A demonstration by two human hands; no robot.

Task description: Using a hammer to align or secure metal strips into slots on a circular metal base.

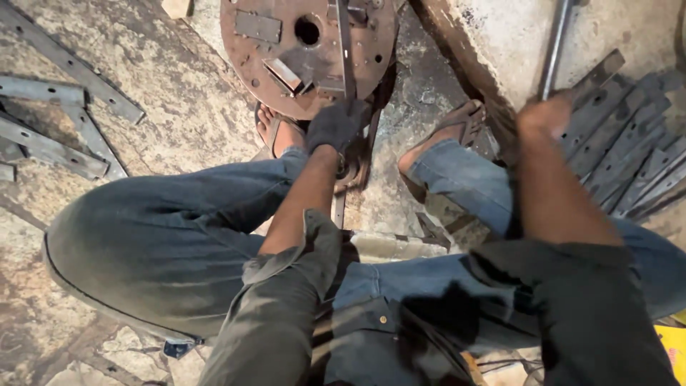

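Left hand (336, 125), in dark glove, closed around narrow flat metal bar (346, 50) lying across rusty round plate (307, 50) between sandalled feet. Right hand (547, 114) reached to pile of flat steel strips (629, 150) at right; blurred, grip could not be told. More drilled strips (50, 143) lay left on concrete floor (186, 107).

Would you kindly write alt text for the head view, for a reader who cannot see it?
A seated person's gloved left hand grips a flat metal strip lying across a rusty round plate. The bare right hand reaches to a pile of holed strips on the concrete floor.
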